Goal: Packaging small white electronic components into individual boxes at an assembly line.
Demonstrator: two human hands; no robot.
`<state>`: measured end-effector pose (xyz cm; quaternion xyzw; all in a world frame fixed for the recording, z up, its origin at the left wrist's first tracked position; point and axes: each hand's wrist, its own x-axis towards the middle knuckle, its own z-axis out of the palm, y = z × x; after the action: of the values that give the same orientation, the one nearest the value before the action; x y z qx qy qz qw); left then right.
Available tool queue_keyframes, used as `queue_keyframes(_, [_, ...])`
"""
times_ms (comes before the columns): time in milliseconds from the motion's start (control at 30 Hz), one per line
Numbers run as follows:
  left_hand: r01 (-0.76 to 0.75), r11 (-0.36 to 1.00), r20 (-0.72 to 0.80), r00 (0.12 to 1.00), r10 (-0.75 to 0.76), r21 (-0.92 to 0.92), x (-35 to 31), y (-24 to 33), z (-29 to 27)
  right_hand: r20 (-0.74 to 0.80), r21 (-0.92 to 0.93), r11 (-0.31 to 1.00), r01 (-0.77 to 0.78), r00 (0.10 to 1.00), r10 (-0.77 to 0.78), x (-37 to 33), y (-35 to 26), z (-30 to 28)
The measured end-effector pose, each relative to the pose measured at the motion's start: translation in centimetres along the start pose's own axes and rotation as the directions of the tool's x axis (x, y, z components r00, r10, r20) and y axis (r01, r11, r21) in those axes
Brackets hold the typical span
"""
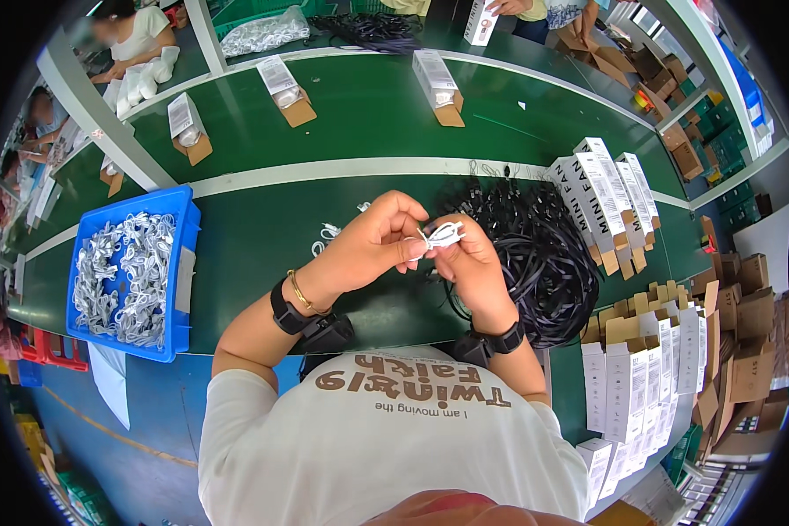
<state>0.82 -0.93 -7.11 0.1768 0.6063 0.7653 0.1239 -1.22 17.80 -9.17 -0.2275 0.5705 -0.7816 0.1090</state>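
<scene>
A small bundled white cable (444,235) is held between my two hands, above the green bench. My left hand (379,238) pinches its left end with thumb and forefinger. From the other side my right hand (470,256) grips the loops, its fingers closed around them. Another white cable (326,235) lies on the bench just behind my left wrist, partly hidden by the hand. Beside my right hand spreads a large tangled heap of black cords (543,254).
At the left, a blue bin (184,263) holds many bundled white cables. White boxes (587,197) stand at the right behind the cords, with more open boxes (640,377) near my right elbow. Beyond a white rail, open boxes (280,83) sit on a green belt (359,114). Other people work farther off.
</scene>
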Motion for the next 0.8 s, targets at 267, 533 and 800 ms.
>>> queue_keyframes(267, [-0.129, 0.91, -0.145, 0.969, 0.2, 0.393, 0.0, 0.6, -1.0, 0.179, -0.475, 0.874, -0.099, 0.962, 0.206, -0.6, -1.3, 0.4])
queue_keyframes(533, [-0.225, 0.839, 0.23, 0.965, 0.123, 0.495, -0.7, 2.3, -1.6, 0.414, -0.768, 0.427, 0.477, 0.879, -0.237, 1.1, -2.3, -0.9])
queue_keyframes(800, [-0.256, 0.709, 0.069, 0.957, 0.281, 0.657, -0.4, 1.7, -2.3, 0.464, -0.817, 0.306, 0.488, 0.873, -0.153, 1.8, -4.2, 1.0])
